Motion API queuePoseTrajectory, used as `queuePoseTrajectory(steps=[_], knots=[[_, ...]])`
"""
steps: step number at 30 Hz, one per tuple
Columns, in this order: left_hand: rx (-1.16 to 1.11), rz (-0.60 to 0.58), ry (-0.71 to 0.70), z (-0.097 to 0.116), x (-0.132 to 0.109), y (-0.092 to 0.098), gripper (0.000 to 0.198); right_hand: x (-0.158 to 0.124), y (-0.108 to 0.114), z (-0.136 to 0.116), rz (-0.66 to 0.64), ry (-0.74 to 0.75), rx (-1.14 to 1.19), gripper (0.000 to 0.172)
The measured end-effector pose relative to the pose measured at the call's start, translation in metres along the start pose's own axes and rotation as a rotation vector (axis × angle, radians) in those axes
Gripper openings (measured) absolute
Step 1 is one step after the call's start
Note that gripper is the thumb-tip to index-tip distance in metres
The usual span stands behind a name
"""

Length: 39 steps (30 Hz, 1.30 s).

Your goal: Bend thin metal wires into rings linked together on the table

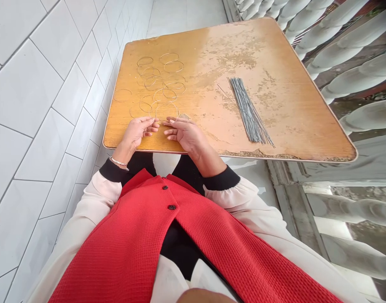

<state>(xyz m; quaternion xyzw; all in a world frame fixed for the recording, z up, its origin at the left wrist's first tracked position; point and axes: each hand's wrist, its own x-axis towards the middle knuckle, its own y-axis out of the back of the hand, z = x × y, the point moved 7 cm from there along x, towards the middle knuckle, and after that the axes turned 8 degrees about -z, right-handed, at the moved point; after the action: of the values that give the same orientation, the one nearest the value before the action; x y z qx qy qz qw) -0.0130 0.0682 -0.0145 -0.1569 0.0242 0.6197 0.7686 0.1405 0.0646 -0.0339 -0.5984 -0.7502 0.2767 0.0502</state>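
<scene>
Near the table's front left edge, a thin wire ring [167,104] stands up between my two hands. My left hand [140,129] pinches its lower left side with thumb and fingertips. From the other side, the thumb and forefinger of my right hand [184,132] close on the ring's lower right part. Whether the wire's ends meet is too fine to make out. Just beyond my hands, several more wire rings [153,80] lie loosely over one another on the wooden table. To the right lies a bundle of straight grey wires [248,110].
The worn wooden table [208,97] has peeling patches and a chipped front edge [259,154]. A white tiled wall [50,105] runs close along the left. White balusters [341,54] line the right side. One thin wire [224,91] sticks out left of the bundle.
</scene>
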Motion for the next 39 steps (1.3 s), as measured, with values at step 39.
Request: queuePoseTrajectory(steps=[39], knots=[[1.460,-0.132,-0.463,-0.011,-0.025,-0.005,0.083,-0.054,-0.011,0.018,-0.257,0.540,-1.693,0.073]])
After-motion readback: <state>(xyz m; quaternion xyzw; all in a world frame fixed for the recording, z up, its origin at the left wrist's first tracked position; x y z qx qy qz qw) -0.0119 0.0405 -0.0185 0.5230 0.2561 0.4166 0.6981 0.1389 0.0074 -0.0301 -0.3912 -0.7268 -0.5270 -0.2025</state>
